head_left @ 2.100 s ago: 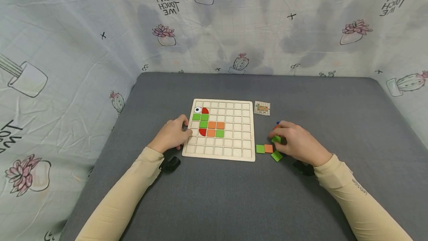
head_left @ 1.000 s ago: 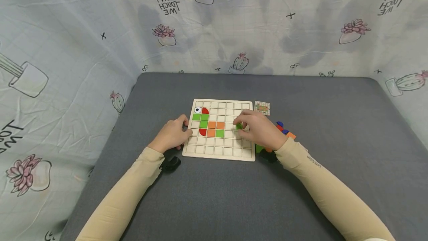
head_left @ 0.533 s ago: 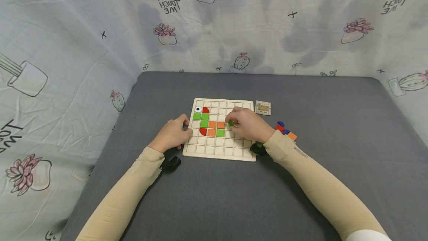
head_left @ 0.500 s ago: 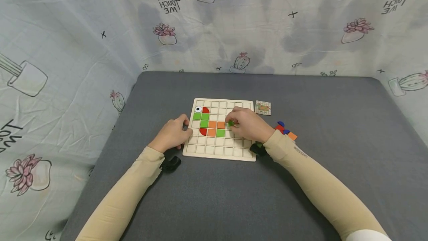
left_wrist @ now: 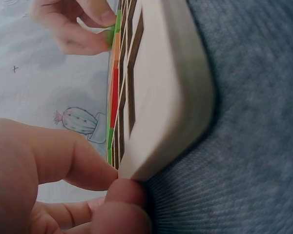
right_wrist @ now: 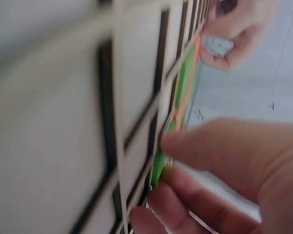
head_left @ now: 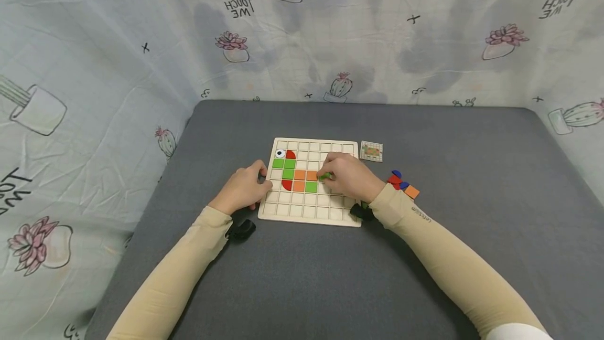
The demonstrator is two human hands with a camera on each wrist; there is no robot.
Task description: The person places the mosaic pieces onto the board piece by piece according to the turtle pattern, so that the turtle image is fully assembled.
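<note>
In the head view a light wooden grid board (head_left: pixel 302 214) lies on the grey table. Green, orange and red tiles plus a round eye piece (head_left: pixel 280 154) fill some cells. My left hand (head_left: pixel 243 188) holds the board's left edge; the left wrist view shows fingertips (left_wrist: pixel 105 178) against its rim. My right hand (head_left: pixel 351 176) is over the board's middle right, pinching a small green tile (head_left: pixel 324 176) between thumb and fingers. That tile sits just right of an orange tile (head_left: pixel 312 176). In the right wrist view it is tilted against the grid, partly covered by the fingers.
A small picture card (head_left: pixel 371 151) lies beside the board's upper right corner. Loose blue, red and orange pieces, including an orange square (head_left: pixel 412 192), lie right of the board. The right wrist and its black strap (head_left: pixel 361 212) partly cover other tiles.
My right hand has carried the green tile leftward from the loose pieces onto the board, then slightly lowered and tilted it beside the orange tile. My left hand stays at the board's edge.
</note>
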